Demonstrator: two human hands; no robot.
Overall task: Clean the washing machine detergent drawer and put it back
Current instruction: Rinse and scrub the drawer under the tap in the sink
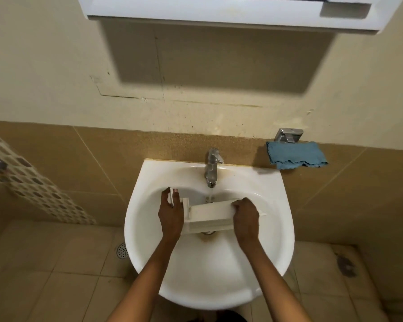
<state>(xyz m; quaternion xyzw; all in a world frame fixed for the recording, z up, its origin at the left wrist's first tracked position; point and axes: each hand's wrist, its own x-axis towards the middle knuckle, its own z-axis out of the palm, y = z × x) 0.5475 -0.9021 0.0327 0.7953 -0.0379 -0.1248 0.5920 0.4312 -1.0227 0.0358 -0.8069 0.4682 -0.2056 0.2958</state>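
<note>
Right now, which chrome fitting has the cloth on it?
The wall bracket right of the sink: blue cloth hangs from it. The tap carries nothing, only runs water.

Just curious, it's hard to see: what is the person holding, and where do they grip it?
A white drawer, over the sink under the tap. The left hand grips its left end panel; the right hand grips its right end.

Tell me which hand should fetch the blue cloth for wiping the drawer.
Right, probably. The blue cloth sits on a wall holder right of the sink, on the side of the right hand. The left hand grips the other end of the drawer and could hold it alone.
</note>
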